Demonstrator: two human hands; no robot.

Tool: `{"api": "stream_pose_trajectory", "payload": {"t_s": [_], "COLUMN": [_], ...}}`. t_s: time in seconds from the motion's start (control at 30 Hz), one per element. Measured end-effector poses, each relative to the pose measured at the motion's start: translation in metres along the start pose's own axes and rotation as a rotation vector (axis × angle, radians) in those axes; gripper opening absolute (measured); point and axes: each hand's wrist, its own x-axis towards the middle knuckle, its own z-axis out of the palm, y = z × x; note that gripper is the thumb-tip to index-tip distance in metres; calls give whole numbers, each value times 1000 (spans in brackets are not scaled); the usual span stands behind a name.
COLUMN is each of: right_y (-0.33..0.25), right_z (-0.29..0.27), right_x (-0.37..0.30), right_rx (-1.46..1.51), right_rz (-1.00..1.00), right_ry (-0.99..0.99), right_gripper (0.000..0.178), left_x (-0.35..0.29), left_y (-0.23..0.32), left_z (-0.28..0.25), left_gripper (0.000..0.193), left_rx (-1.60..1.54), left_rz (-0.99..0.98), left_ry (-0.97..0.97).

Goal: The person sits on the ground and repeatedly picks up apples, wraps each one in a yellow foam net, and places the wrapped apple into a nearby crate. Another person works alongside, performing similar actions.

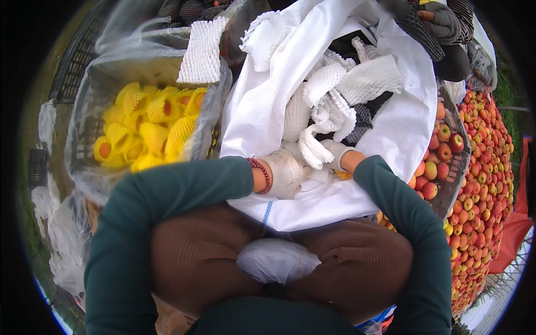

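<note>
You are at an outdoor fruit-packing spot: a heap of apples (pixel 480 201) spreads down the right, grass (pixel 506 84) shows upper right, yellow-netted fruit (pixel 153 131) lies in a crate (pixel 128 71) upper left, white foam nets (pixel 369 79) upper centre.

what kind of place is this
Probably an outdoor fruit-packing spot: a big heap of apples lies at the right, a lined crate at the left holds fruit in yellow foam nets, and white foam nets fill the sack in front.
</note>
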Motion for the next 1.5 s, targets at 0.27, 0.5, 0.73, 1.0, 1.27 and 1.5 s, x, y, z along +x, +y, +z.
{"api": "stream_pose_trajectory", "payload": {"t_s": [0.27, 0.5, 0.73, 1.0, 1.27, 1.5], "right_y": [11, 10, -28, -52, -78, -171], "right_z": [35, 41, -72, -92, -73, -3], "right_x": [26, 15, -85, -176, -222, -308], "right_rx": [-374, -493, -75, 279, 490, 894], "right_rz": [-308, -271, 188, 33, -359, -673], "right_ry": [-94, 245, 603, 1009, 1223, 1037], "right_gripper": [33, 33, 40, 48, 37, 40], "left_x": [0, -2, -13, -45, -44, -63], "left_y": [5, -2, -20, 62, 155, 224], "left_z": [-15, -16, -17, -175, -187, -157], "left_gripper": [22, 23, 38, 34, 32, 46], "left_rx": [37, 63, 30, -368, -496, -670], "left_rz": [-34, -40, -69, -301, -99, 133], "left_ry": [-420, -481, -379, -195, 687, 956]}}
